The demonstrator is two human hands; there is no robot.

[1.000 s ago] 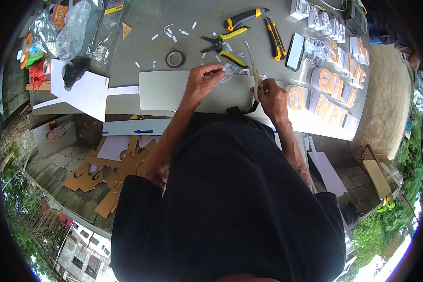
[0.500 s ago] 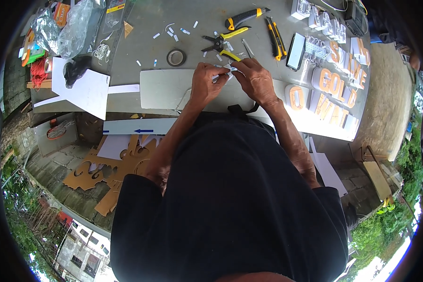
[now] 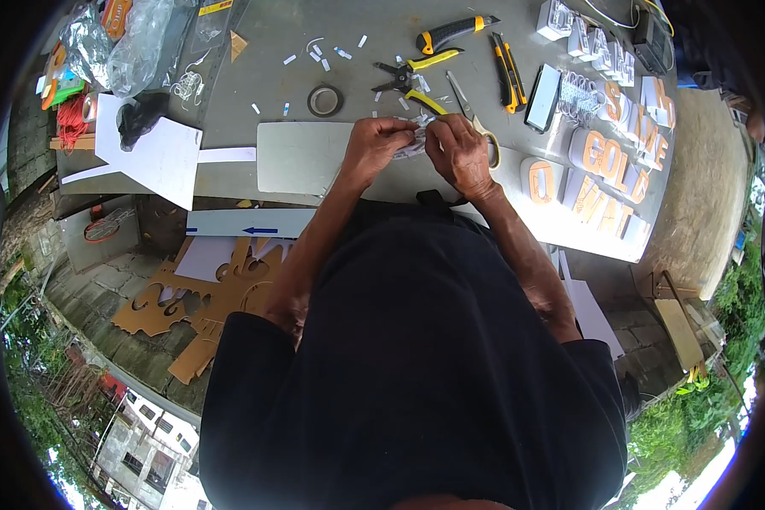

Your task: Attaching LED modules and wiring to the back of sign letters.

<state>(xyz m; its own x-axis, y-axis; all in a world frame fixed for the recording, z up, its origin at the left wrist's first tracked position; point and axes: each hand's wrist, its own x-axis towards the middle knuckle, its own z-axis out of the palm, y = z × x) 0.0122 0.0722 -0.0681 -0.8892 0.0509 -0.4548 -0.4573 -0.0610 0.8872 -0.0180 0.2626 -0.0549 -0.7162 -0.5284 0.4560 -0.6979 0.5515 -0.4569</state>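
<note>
My left hand (image 3: 377,149) is closed in a pinch on a small bunch of white strip pieces (image 3: 414,144) near the front edge of the grey table. Close by on the right, my right hand (image 3: 461,153) has its fingers bent together at the same bunch. Their tips and the exact make of the pieces are too small to tell. Just beyond the fingers lie wire strippers (image 3: 406,76) with yellow handles. Scissors (image 3: 461,92) with pale handles lie against the right hand's outer side. A dark tape roll (image 3: 324,101) rests beyond the left hand.
Two yellow-black cutter knives (image 3: 455,34) and a phone (image 3: 542,98) lie at the far right. Beside them stand orange-faced block letters (image 3: 605,153) and a white wire coil. Small white scraps (image 3: 316,56) dot the table. White sheets (image 3: 153,144) and plastic bags (image 3: 136,51) occupy the left.
My hands stay at the bunch, with slightly more of it showing between them. The right hand has drawn a little nearer me, uncovering the scissors' handles. The whole view has shifted slightly.
</note>
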